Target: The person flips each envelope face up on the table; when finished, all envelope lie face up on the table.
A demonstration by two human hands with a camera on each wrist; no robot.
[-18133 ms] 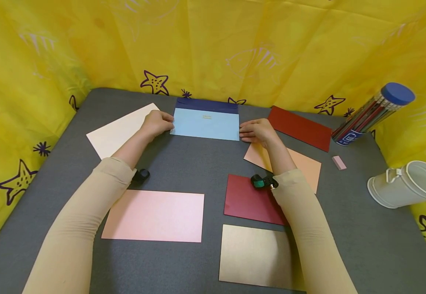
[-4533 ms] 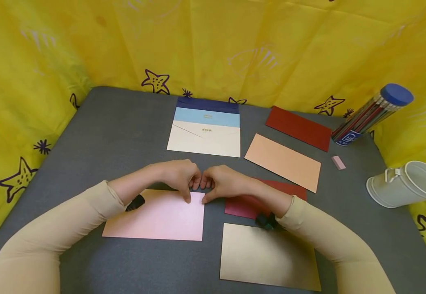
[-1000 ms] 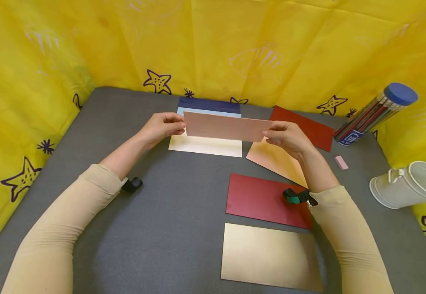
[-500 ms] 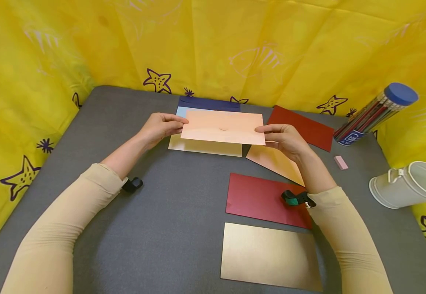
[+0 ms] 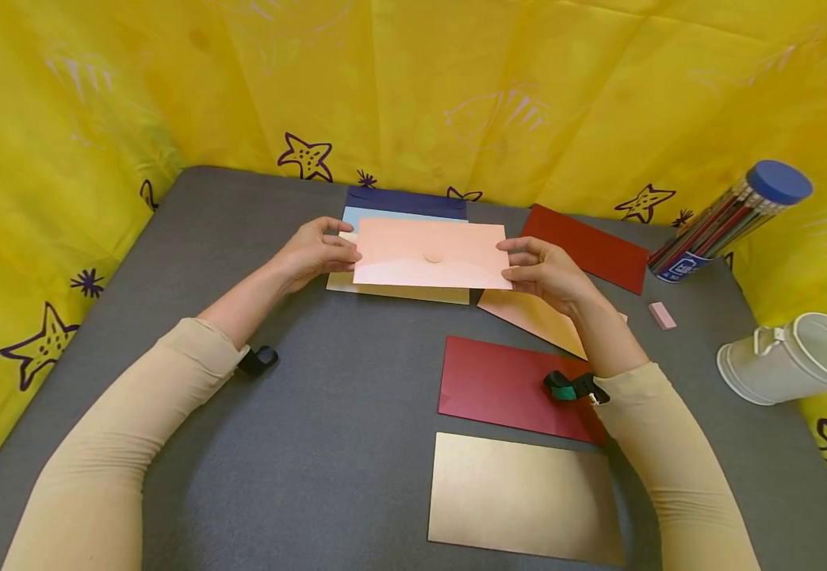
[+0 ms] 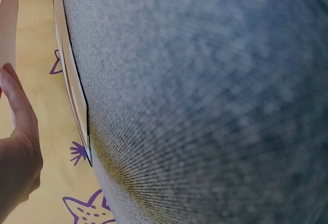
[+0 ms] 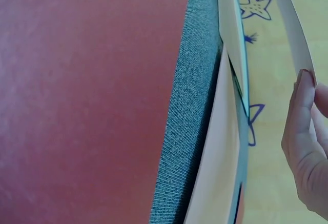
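Both hands hold a pink envelope (image 5: 430,254) by its short ends, flap side up, just above the table. My left hand (image 5: 338,247) pinches the left end and my right hand (image 5: 520,258) pinches the right end. Under it lies a staggered stack: a navy envelope (image 5: 406,202), a light blue envelope (image 5: 384,214) and a cream envelope (image 5: 399,293), mostly covered. The left wrist view shows my thumb (image 6: 15,111) beside the pink envelope's edge (image 6: 9,24). In the right wrist view my fingers (image 7: 305,142) touch the pink envelope's edge (image 7: 292,24).
On the grey table (image 5: 327,444) lie a peach envelope (image 5: 534,313), a far dark red envelope (image 5: 587,246), a near dark red envelope (image 5: 509,385) and a gold envelope (image 5: 520,496). A pencil tube (image 5: 730,218), a pink eraser (image 5: 661,315) and a tipped white pot (image 5: 791,357) are at the right.
The pink envelope was lifted from the near table and carried to the stack. Over the last second it tipped from edge-on to flat and came down a little over the cream envelope.
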